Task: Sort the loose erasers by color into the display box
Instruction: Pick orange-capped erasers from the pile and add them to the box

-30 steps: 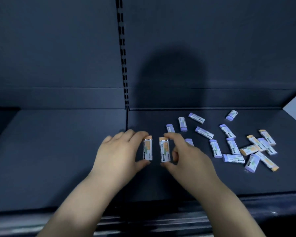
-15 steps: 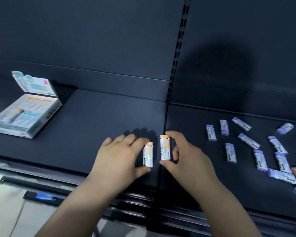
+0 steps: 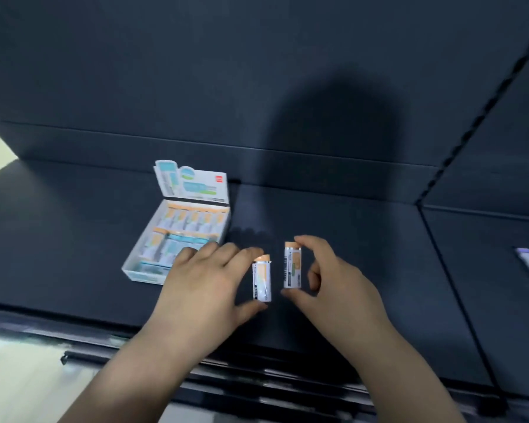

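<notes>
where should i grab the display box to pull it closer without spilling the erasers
Probably the two long side walls of the display box, pinched from above near the front: the tray is shallow and open, and its lid stands upright at the back.

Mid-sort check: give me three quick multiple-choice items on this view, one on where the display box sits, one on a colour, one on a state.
1. Where is the display box relative to the left hand?
A. Beyond it, to the left. B. Far to its right. C. Directly under it.

2. What colour are the tips of the left eraser, held in that hand, and the right eraser, pinched by the right hand?
A. Purple. B. Orange. C. Green.

3. The box's lid is:
A. Shut. B. Open, standing up at the back. C. Missing.

Key: 1 A, the box lies past the left fingers, leftward. 2 B, both exposed tips are orange. 3 B, the printed flap stands up at the box's back edge.
</notes>
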Demonstrator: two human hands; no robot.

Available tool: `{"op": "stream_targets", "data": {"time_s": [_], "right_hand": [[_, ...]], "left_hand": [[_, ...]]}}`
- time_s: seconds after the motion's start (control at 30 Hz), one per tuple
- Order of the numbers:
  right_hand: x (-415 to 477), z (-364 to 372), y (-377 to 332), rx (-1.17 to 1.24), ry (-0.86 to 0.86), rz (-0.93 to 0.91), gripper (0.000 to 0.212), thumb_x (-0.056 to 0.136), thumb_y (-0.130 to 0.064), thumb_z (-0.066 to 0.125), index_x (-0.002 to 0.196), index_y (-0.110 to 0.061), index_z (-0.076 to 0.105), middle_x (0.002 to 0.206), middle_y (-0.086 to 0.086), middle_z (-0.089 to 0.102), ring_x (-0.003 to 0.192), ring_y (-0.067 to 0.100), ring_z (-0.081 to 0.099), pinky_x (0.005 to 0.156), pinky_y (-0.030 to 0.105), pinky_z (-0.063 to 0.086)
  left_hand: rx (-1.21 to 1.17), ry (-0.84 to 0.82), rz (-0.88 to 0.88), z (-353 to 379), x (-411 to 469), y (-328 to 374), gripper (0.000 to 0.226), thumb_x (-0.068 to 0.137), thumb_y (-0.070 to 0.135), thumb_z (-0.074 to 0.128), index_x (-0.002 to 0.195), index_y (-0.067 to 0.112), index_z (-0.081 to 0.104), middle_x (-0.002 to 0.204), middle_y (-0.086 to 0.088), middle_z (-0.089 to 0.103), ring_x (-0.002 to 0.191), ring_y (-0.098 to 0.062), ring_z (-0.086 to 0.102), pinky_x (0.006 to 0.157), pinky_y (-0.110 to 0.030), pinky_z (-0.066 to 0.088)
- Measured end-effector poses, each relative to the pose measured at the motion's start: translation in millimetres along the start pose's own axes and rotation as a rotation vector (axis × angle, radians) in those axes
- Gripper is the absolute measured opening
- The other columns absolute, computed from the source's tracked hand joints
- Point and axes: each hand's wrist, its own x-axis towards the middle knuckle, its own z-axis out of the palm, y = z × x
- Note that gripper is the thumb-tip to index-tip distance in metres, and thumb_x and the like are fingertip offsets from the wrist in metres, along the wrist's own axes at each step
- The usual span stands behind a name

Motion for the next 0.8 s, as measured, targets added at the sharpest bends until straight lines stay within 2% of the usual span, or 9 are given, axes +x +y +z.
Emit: {"op": "stream_targets", "data": {"time_s": [0.33, 0.47, 0.6, 0.67, 0.8], "right_hand": [[17.7, 24.5, -45.5, -0.017, -0.066, 0.016, 0.067, 0.079, -0.048, 0.065, 0.13, -0.05, 0.023, 0.073, -0.011, 0.044, 0.065, 0.002, 0.045, 0.056, 0.016, 0.033], [28.6, 18.0, -51.7, -0.029, -0.099, -0.029, 0.067, 0.078, -0.051, 0.066, 0.131, -0.049, 0.024, 0.073, -0.012, 0.044, 0.066, 0.001, 0.045, 0.057, 0.017, 0.035], [40.7, 16.4, -60.2, -0.023, -0.114, -0.06, 0.066, 0.077, -0.052, 0.066, 0.13, -0.049, 0.026, 0.074, -0.013, 0.045, 0.068, 0.001, 0.045, 0.058, 0.017, 0.036], [44.6, 18.9, -65.2, -0.023, -0.116, -0.069, 0.065, 0.077, -0.051, 0.065, 0.129, -0.05, 0.026, 0.075, -0.013, 0.045, 0.069, 0.002, 0.047, 0.06, 0.018, 0.039], [47.2, 28.9, -76.0, -0.048, -0.12, -0.07, 0.065, 0.078, -0.052, 0.065, 0.131, -0.048, 0.026, 0.074, -0.014, 0.042, 0.066, 0.002, 0.043, 0.056, 0.016, 0.036]], "left_hand": [[0.007, 0.007, -0.075, -6.0, -14.5, -63.5, 0.062, 0.055, 0.061, 0.072, 0.105, 0.024, 0.066, 0.083, 0.008, 0.064, 0.078, -0.019, 0.062, 0.064, -0.033, 0.044], [0.02, -0.005, -0.194, -18.0, -13.3, -87.2, 0.064, 0.053, 0.058, 0.076, 0.106, 0.023, 0.066, 0.077, 0.009, 0.06, 0.072, -0.021, 0.061, 0.062, -0.032, 0.041], [0.071, -0.057, -0.273, -24.6, -15.2, -107.6, 0.071, 0.044, 0.049, 0.088, 0.106, 0.024, 0.066, 0.079, 0.006, 0.062, 0.072, -0.025, 0.062, 0.06, -0.033, 0.041], [0.073, -0.082, -0.291, -24.1, -16.6, -113.4, 0.072, 0.042, 0.048, 0.088, 0.106, 0.024, 0.065, 0.078, 0.005, 0.063, 0.072, -0.025, 0.062, 0.059, -0.033, 0.042], [0.069, -0.131, -0.269, -17.0, -18.9, -125.3, 0.073, 0.041, 0.05, 0.088, 0.106, 0.025, 0.066, 0.077, 0.006, 0.062, 0.069, -0.024, 0.063, 0.057, -0.031, 0.04]]}}
